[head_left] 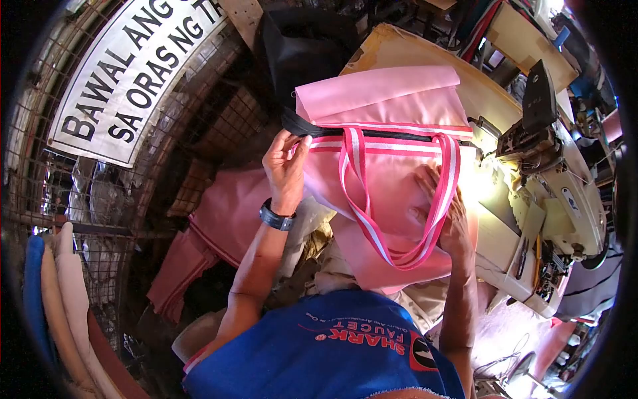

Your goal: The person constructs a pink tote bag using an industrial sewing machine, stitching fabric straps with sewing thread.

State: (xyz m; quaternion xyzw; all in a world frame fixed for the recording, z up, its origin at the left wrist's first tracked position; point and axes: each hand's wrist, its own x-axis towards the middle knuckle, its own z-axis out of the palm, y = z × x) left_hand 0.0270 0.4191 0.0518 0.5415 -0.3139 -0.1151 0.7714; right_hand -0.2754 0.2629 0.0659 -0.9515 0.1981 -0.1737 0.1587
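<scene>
A pink bag panel [392, 176] lies over the sewing table in front of me, with a black zipper [399, 135] running across it between pink-and-white striped bands. My left hand [287, 166] pinches the black zipper's loose left end. A looped pink-and-white strap [355, 176] hangs from the band onto the panel. On the right, my right hand [444, 206] rests flat on the pink fabric, fingers spread and partly hidden behind the strap. Just beyond its fingers, the zipper's right end reaches the lit needle area of a sewing machine [568, 193].
More pink fabric pieces [226, 206] hang at my left beside a wire mesh wall [100, 199] bearing a white sign [126, 86]. Black material [309, 50] sits at the back. Tools, including a yellow-orange stick [537, 263], lie at the machine's base.
</scene>
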